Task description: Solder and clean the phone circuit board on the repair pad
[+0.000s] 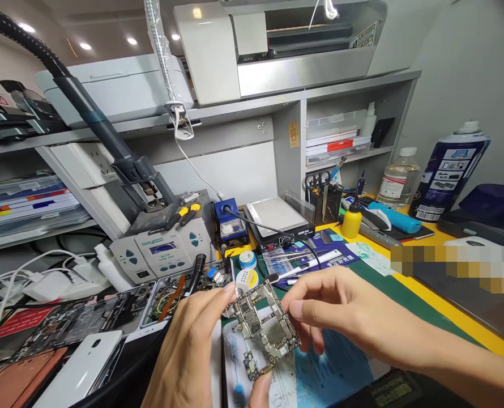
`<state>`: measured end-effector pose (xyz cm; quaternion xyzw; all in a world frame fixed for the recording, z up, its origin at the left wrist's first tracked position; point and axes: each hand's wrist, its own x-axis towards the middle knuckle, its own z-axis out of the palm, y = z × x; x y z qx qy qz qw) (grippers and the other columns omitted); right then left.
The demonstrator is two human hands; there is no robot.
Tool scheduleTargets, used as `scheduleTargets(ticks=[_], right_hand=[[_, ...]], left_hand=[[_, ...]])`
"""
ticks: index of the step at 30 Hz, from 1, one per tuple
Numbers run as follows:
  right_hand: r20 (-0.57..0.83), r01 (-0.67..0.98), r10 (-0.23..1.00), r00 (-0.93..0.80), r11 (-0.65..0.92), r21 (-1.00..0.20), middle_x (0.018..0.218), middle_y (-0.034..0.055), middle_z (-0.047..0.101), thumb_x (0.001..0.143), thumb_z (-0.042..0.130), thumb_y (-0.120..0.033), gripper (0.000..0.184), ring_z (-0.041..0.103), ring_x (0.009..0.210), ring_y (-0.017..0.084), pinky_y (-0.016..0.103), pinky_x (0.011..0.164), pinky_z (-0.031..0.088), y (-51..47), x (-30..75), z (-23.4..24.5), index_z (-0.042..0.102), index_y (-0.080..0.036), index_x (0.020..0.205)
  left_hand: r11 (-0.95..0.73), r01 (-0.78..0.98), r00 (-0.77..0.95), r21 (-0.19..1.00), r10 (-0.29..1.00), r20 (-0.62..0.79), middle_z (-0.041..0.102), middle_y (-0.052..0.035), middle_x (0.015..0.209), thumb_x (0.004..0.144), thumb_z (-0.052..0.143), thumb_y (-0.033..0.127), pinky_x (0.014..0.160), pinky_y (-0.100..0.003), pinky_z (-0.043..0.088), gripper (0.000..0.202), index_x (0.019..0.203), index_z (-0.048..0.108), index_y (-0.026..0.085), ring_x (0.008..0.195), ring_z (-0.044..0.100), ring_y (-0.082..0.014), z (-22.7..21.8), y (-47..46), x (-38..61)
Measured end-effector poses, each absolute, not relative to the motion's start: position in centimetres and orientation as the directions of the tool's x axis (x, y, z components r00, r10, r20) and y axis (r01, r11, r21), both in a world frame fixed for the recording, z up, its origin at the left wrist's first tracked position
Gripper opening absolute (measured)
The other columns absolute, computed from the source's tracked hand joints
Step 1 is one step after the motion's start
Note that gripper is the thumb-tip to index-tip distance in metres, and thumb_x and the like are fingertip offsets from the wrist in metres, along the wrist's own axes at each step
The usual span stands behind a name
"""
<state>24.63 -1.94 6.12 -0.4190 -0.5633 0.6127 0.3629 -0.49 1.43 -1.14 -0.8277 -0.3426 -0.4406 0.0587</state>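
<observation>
A bare phone circuit board (252, 317) with cut-out openings is tilted above the mat. My left hand (188, 345) grips it by the edges, fingers along its upper left side and thumb at its bottom edge. Close against the board's right edge is my right hand (332, 311), fingers loosely bent and apart; whether the fingertips touch the board I cannot tell. Beneath the hands lies a blue and white work pad (328, 368) on a green mat (409, 306). Just beyond the board are a white-handled brush (307, 265) and small round tins (247, 279).
A grey soldering station (162, 249), a blue-fronted unit (230, 221) and a flat heating plate (277, 218) stand behind. At right are a yellow bottle (351, 222), a clear bottle (398, 181) and a spray can (447, 175). Phones (80, 368) and parts crowd the left.
</observation>
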Motion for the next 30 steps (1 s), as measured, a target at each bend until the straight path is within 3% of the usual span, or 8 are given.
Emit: scheduleTargets(ticks=[7, 14, 21, 26, 30], right_hand=[[-0.107, 0.018, 0.914, -0.391, -0.108, -0.994, 0.066, 0.0013, 0.065, 0.085, 0.068, -0.033, 0.022, 0.057, 0.057, 0.011, 0.025, 0.057, 0.047, -1.8, 24.8, 6.2, 0.067, -0.013, 0.074], [-0.128, 0.024, 0.923, -0.363, -0.127, -0.992, 0.068, 0.0003, 0.065, 0.086, 0.067, -0.029, 0.018, 0.061, 0.058, 0.012, 0.024, 0.057, 0.049, -1.8, 24.8, 5.7, 0.068, -0.013, 0.078], [-0.216, -0.135, 0.896, -0.389, -0.287, -0.948, 0.072, 0.0043, 0.069, 0.085, 0.067, -0.031, 0.021, 0.065, 0.057, 0.013, 0.021, 0.051, 0.050, -1.1, 25.0, 5.2, 0.070, -0.011, 0.078], [-0.233, -0.244, 0.867, -0.441, -0.365, -0.898, 0.072, 0.0050, 0.069, 0.088, 0.060, -0.028, 0.023, 0.067, 0.055, 0.013, 0.020, 0.048, 0.052, -0.8, 25.3, 4.9, 0.073, -0.008, 0.087], [-0.229, -0.228, 0.866, -0.444, -0.357, -0.906, 0.068, 0.0032, 0.066, 0.086, 0.062, -0.023, 0.015, 0.066, 0.056, 0.013, 0.021, 0.048, 0.051, -0.9, 25.3, 4.9, 0.065, -0.011, 0.076]], left_hand=[[-0.732, 0.658, 0.378, 0.176, 0.524, 0.763, 0.068, -0.0067, 0.114, 0.079, 0.066, 0.019, 0.082, -0.041, 0.057, 0.069, 0.145, 0.047, 0.028, 0.097, 0.066, -0.0263, -0.2, 0.7, -0.1], [-0.726, 0.665, 0.369, 0.178, 0.526, 0.766, 0.067, -0.0071, 0.112, 0.073, 0.071, 0.022, 0.081, -0.040, 0.055, 0.073, 0.143, 0.048, 0.028, 0.102, 0.064, -0.0285, 0.0, 0.6, -0.3], [-0.679, 0.707, 0.291, 0.199, 0.536, 0.793, 0.065, -0.0084, 0.117, 0.069, 0.077, 0.043, 0.082, -0.042, 0.054, 0.081, 0.143, 0.048, 0.024, 0.106, 0.064, -0.0304, 0.5, -0.4, 0.7], [-0.684, 0.704, 0.265, 0.193, 0.505, 0.822, 0.062, -0.0123, 0.120, 0.079, 0.069, 0.034, 0.093, -0.043, 0.049, 0.068, 0.142, 0.047, 0.016, 0.110, 0.062, -0.0288, 1.6, -1.7, 1.8], [-0.710, 0.680, 0.295, 0.184, 0.494, 0.818, 0.060, -0.0136, 0.124, 0.079, 0.069, 0.030, 0.095, -0.043, 0.050, 0.070, 0.143, 0.046, 0.015, 0.114, 0.061, -0.0300, 1.4, -1.4, 1.4]])
